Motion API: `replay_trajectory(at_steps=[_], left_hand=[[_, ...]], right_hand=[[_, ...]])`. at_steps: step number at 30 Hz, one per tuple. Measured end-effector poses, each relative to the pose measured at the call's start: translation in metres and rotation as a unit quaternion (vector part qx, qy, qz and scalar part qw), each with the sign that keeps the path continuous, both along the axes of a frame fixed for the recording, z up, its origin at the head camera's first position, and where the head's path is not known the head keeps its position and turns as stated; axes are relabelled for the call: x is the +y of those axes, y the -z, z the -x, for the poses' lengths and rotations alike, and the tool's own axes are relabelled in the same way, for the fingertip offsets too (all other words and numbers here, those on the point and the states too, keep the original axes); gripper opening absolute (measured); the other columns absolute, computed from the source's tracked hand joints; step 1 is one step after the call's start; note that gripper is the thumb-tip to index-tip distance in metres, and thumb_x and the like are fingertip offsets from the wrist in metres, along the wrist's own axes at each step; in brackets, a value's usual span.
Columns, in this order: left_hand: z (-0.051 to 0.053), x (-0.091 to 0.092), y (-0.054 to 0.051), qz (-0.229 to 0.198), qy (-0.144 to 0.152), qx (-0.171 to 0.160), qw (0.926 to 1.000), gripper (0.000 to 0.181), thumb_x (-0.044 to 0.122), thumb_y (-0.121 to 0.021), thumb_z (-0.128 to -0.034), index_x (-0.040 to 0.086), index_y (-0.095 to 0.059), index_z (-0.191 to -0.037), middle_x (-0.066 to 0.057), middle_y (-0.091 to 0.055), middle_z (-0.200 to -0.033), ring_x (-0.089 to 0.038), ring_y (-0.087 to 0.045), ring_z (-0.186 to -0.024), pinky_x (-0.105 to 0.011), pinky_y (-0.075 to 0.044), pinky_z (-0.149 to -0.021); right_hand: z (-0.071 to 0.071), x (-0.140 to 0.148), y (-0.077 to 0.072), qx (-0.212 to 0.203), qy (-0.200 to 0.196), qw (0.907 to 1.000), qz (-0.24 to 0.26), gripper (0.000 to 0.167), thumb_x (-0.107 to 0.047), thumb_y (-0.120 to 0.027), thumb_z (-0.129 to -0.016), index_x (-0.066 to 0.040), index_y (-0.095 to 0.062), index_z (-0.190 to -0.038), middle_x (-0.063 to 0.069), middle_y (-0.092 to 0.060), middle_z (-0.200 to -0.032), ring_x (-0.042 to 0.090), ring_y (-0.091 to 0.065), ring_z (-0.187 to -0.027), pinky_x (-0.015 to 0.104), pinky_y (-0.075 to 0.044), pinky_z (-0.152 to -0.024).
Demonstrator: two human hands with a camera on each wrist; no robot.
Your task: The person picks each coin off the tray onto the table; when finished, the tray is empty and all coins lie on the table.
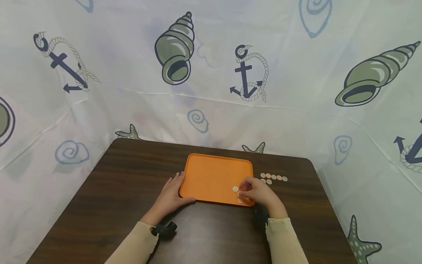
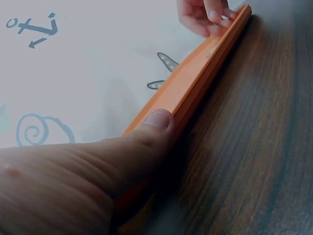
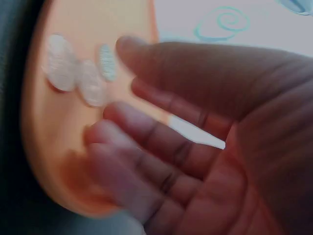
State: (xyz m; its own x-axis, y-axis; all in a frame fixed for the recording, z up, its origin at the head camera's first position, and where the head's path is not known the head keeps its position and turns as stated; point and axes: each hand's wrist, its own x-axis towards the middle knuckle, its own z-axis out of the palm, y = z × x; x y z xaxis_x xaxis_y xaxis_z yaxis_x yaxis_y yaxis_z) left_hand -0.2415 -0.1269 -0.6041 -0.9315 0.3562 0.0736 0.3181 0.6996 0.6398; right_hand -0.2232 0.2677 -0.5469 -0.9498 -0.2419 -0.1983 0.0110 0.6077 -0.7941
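We see an orange, shallow rectangular tray with rounded corners (image 1: 214, 176) lying flat on a dark brown wood-grain table (image 1: 132, 190). Our left hand (image 1: 169, 196) rests at its near left corner, fingers extended and slightly spread along the left side, thumb laid on the front rim. Our right hand (image 1: 260, 191) is over the tray's near right corner, fingers bent and thumb apart from them; in the right wrist view we find a gap between thumb and fingertips, with no coin showing in it. Just beside those fingertips, three pale round metal coins (image 1: 235, 189) lie on the tray near that corner, close to one another. To the right of the tray, on the table, we see seven small round silver and copper-coloured coins (image 1: 274, 177), five in a row and two in front. We wear cream long sleeves (image 1: 132, 245), and a white cloth backdrop printed with anchors, shells and starfish (image 1: 214, 33) stands behind the table.
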Motion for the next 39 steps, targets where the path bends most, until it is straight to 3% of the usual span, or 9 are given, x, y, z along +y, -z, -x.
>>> replay_trajectory(at_steps=[4, 8, 19, 26, 34, 39], left_hand=[[0.002, -0.001, 0.001, 0.004, -0.001, 0.007, 1.0, 0.125, 0.063, -0.088, -0.0851, 0.001, -0.025, -0.173, -0.019, -0.029, -0.179, -0.037, -0.021, -0.17, -0.061, -0.01, -0.139], [0.003, -0.003, 0.002, 0.006, -0.002, 0.008, 0.9999, 0.126, 0.065, -0.088, -0.0844, 0.002, -0.025, -0.173, -0.018, -0.03, -0.179, -0.035, -0.02, -0.171, -0.06, -0.009, -0.139], [0.002, -0.005, 0.003, 0.001, -0.006, 0.005, 1.0, 0.126, 0.063, -0.089, -0.0839, 0.001, -0.026, -0.173, -0.019, -0.031, -0.178, -0.037, -0.022, -0.17, -0.062, -0.011, -0.139], [-0.001, -0.003, 0.002, 0.001, -0.003, -0.005, 1.0, 0.126, 0.063, -0.089, -0.084, 0.003, -0.023, -0.173, -0.016, -0.028, -0.18, -0.034, -0.02, -0.171, -0.058, -0.009, -0.14], [-0.001, -0.001, -0.001, -0.003, -0.003, -0.003, 1.0, 0.124, 0.06, -0.09, -0.0848, 0.003, -0.024, -0.173, -0.016, -0.028, -0.18, -0.034, -0.02, -0.171, -0.059, -0.009, -0.14], [-0.001, -0.001, -0.001, -0.001, -0.003, -0.004, 1.0, 0.124, 0.062, -0.089, -0.0848, 0.003, -0.024, -0.173, -0.016, -0.028, -0.18, -0.034, -0.02, -0.171, -0.06, -0.01, -0.139]], right_hand=[[0.007, -0.002, 0.002, -0.039, 0.001, 0.9988, 0.03, 0.031, -0.015, -0.086, -0.095, -0.002, -0.069, -0.119, 0.012, -0.063, -0.091, 0.024, -0.059, -0.076, 0.031, -0.054, -0.065], [0.009, -0.006, 0.005, -0.038, 0.005, 0.9992, 0.013, 0.029, -0.016, -0.088, -0.093, -0.004, -0.071, -0.113, 0.01, -0.061, -0.086, 0.023, -0.057, -0.071, 0.031, -0.052, -0.062], [0.008, -0.014, 0.014, 0.005, 0.044, 0.9972, -0.06, 0.015, -0.015, -0.086, -0.095, -0.013, -0.072, -0.099, 0.006, -0.061, -0.081, 0.021, -0.057, -0.07, 0.031, -0.051, -0.06], [0.005, -0.016, 0.015, 0.033, 0.047, 0.9948, -0.084, 0.013, -0.013, -0.086, -0.094, -0.012, -0.074, -0.098, 0.006, -0.06, -0.087, 0.022, -0.056, -0.078, 0.032, -0.052, -0.064], [0.008, -0.021, 0.011, 0.031, 0.055, 0.9901, -0.125, 0.014, -0.011, -0.085, -0.094, -0.011, -0.071, -0.094, 0.004, -0.062, -0.085, 0.02, -0.058, -0.075, 0.031, -0.051, -0.064], [0.006, -0.023, 0.01, 0.034, 0.052, 0.9912, -0.117, 0.016, -0.011, -0.084, -0.096, -0.011, -0.068, -0.096, 0.003, -0.063, -0.082, 0.019, -0.058, -0.073, 0.031, -0.05, -0.063]])
